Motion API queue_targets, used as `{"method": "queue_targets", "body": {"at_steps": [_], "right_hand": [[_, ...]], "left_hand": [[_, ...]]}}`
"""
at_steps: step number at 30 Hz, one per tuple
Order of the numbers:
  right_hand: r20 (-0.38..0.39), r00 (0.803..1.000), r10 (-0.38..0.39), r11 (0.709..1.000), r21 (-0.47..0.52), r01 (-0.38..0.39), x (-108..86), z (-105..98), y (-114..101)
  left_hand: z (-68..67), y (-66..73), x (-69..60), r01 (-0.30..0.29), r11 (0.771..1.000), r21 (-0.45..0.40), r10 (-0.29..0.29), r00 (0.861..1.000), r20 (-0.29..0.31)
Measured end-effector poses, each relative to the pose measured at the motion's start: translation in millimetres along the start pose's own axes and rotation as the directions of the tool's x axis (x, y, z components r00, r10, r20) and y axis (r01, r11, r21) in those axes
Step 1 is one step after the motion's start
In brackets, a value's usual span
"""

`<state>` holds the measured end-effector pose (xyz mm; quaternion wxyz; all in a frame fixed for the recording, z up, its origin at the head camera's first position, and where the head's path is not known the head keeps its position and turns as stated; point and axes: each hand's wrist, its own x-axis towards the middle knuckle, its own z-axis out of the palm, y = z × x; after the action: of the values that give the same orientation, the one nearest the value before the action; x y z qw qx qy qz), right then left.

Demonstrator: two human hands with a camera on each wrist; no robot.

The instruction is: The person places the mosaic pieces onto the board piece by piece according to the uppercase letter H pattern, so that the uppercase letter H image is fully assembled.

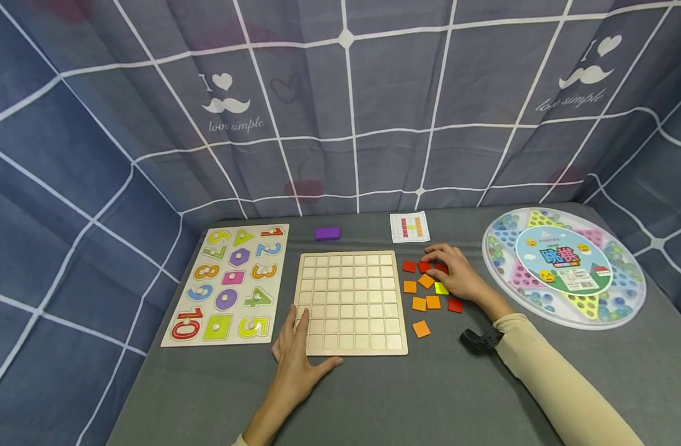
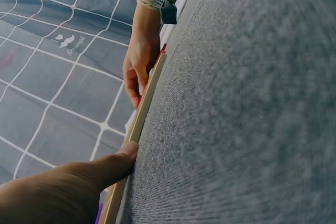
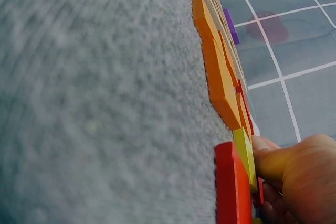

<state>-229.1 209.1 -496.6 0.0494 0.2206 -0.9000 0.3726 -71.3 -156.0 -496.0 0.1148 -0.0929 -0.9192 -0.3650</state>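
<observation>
A light wooden grid board (image 1: pixel 351 303) lies on the table. My left hand (image 1: pixel 295 359) rests at its front left corner, fingers spread along the left side. In the left wrist view the thumb (image 2: pixel 118 163) touches the board's edge. To the right of the board, my right hand (image 1: pixel 454 272) reaches down over red square tiles (image 1: pixel 409 266), fingertips bent towards them. Whether it pinches one is hidden. A yellow tile (image 1: pixel 441 288) lies just below that hand, near several orange tiles (image 1: pixel 432 302). Another red tile (image 3: pixel 231 182) shows close up in the right wrist view.
A number puzzle board (image 1: pixel 217 285) lies on the left. Behind the grid board are a purple block (image 1: pixel 327 233) and a printed pattern card (image 1: pixel 409 227). A round game box (image 1: pixel 563 266) sits at the right. Grid-patterned curtains (image 1: pixel 318 155) border the table.
</observation>
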Motion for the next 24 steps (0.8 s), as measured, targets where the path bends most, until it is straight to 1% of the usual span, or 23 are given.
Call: {"method": "queue_targets", "body": {"at_steps": [8, 14, 18, 24], "right_hand": [[0.006, 1.000, 0.003, 1.000, 0.007, -0.003, -1.5, 2.6, 2.6], [0.024, 1.000, 0.019, 1.000, 0.020, -0.019, -3.5, -2.4, 4.2], [0.038, 0.999, 0.026, 0.999, 0.032, -0.027, -2.4, -3.1, 3.5], [0.024, 0.999, 0.027, 0.999, 0.036, -0.028, 1.6, -3.3, 2.3]], "left_hand": [[0.2, 0.2, -1.8, -0.009, 1.000, 0.000, 0.009, 1.000, -0.011], [1.8, 1.3, 0.0, 0.005, 1.000, -0.012, -0.005, 1.000, 0.019], [0.9, 0.8, 0.3, 0.009, 1.000, -0.011, -0.008, 1.000, 0.015], [-0.7, 0.2, 0.9, 0.011, 1.000, -0.005, -0.011, 1.000, 0.010]]}}
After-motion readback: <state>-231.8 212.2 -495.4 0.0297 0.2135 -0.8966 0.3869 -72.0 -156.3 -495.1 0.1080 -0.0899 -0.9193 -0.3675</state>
